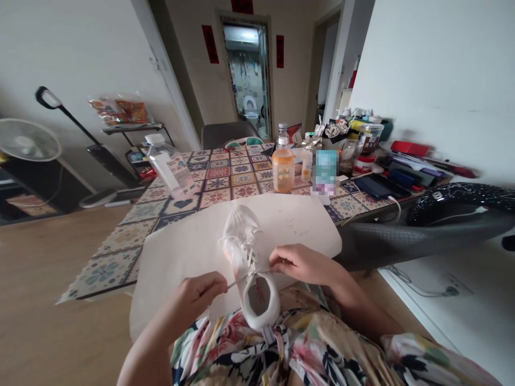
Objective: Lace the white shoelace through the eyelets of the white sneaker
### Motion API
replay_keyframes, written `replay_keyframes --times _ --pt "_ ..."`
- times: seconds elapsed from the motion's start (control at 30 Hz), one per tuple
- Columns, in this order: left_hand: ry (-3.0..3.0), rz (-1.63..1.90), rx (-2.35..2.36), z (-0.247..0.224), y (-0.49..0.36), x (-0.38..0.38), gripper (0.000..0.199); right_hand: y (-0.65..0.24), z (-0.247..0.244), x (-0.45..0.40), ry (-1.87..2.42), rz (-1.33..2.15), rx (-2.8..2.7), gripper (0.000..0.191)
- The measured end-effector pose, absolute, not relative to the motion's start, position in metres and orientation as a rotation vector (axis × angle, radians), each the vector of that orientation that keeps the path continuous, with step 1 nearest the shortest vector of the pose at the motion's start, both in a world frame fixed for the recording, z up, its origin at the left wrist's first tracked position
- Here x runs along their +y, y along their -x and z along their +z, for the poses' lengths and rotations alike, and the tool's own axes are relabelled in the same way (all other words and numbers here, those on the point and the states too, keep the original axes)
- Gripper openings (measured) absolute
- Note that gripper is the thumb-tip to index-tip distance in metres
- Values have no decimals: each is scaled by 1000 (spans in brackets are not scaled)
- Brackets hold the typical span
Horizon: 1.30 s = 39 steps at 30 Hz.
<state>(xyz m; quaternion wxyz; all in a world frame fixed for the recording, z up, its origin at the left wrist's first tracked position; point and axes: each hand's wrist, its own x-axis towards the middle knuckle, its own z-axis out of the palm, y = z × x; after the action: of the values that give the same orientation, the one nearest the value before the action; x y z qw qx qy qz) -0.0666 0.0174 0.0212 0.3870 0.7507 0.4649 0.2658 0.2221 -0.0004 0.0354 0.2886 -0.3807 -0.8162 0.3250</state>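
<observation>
Pulling evenly on both sides is probably what the lace (230,286) calls for: if one strand is tugged harder, the crossing may be dragged off the middle of the tongue. Slack is likely best taken up from the toe rows first, and the strands are better drawn out low and steadily, since the white shoe (246,268) is gripped by neither hand and could be tipped by a sharp tug.

By the left hand (203,289), nearly closed, one strand is pinched between thumb and curled fingers. By the right hand (293,262), the other strand appears to be pinched at the fingertips, though it is thin and hard to make out there. The shoe is set between the hands, touched by neither, its toe pointed away beyond them and its opening nearer the body. A white sheet (177,241) is spread under its front half.
</observation>
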Motion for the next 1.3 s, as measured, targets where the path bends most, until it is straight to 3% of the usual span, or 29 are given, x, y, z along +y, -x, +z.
replay_keyframes --times 0.13,0.27,0.4,0.5,0.73,0.87,1.07,1.17,1.3 --pt "-2016 670 1044 25 74 20 24 -232 31 9 919 989 -2168 7" --pt "-2118 932 778 26 77 22 26 -234 28 13 586 1279 -1919 27" --pt "-1852 1182 656 16 62 15 29 -214 26 5 355 1478 -1536 28" --pt "-1578 1243 542 5 41 9 21 -195 21 -1 325 1551 -1364 28" --pt "-1370 1329 626 3 16 12 26 -177 10 1 492 1563 -1017 38" --pt "-1614 1306 628 11 17 11 23 -177 17 -3 627 1421 -1197 32" --pt "-1592 1289 651 13 5 -1 4 -177 20 -13 709 885 -1601 16" --pt "-1455 1262 734 10 1 -3 25 -179 19 -15 733 759 -1701 9" --pt "-1581 1303 743 11 1 -5 7 -181 23 -17 694 763 -1757 5"
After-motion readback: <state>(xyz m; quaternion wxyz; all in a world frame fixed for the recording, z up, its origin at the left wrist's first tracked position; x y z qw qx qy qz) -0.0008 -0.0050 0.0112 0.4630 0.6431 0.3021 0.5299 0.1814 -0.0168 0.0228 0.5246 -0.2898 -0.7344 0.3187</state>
